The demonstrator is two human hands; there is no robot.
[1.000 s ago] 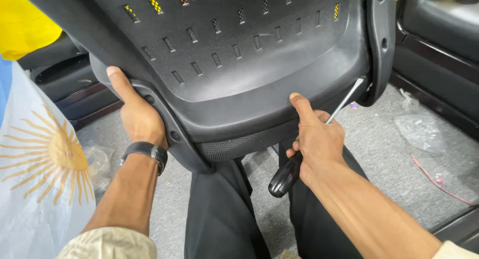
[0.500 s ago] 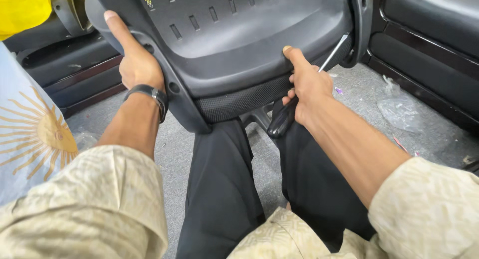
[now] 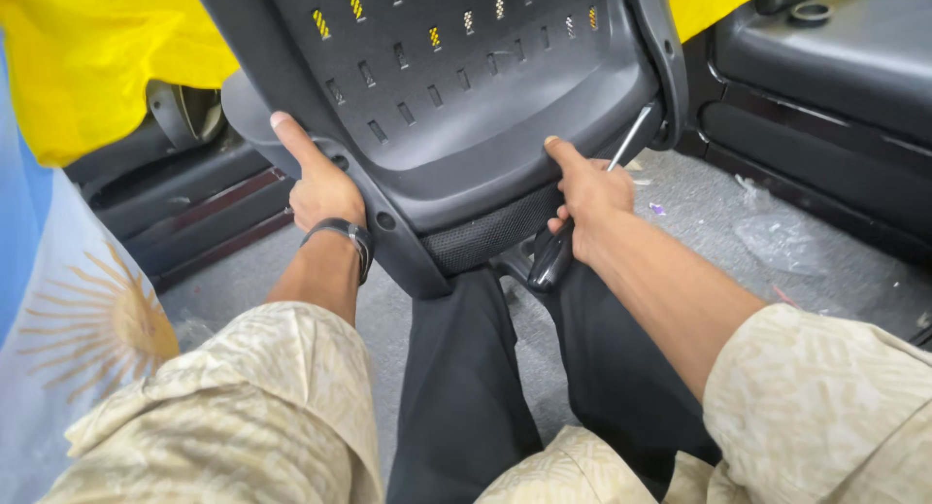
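a: chair back (image 3: 485, 125), black plastic with rows of small slots, stands upright in front of the person's knees, its lower edge just above the black trousers (image 3: 466, 387). where are the hands on it?

b: the left hand (image 3: 318, 188) is clamped on the left edge of the frame, thumb stretched up along the rim, fingers wrapped behind it. a dark watch (image 3: 342, 234) sits on that wrist.

a: and the other one?

b: the right hand (image 3: 585, 195) is closed around a screwdriver (image 3: 553, 253). the black handle hangs below the fist, and the thin metal shaft runs up and to the right toward the right side rail of the chair back. the thumb presses flat on the lower plastic lip, just above a strip of black mesh (image 3: 485, 237).

a: does the tip reach a screw?

b: cannot tell, the tip is too small and sits against the dark frame.

a: what lies around?

b: grey carpet floor (image 3: 699, 213) with small scraps and a crumpled clear plastic bag (image 3: 777, 237) to the right. yellow cloth (image 3: 107, 67) hangs at upper left, and a pale blue and white flag with a golden sun (image 3: 87, 319) at lower left. more black chair parts (image 3: 825, 67) rest at upper right. beige patterned sleeves (image 3: 243, 407) cover both arms.
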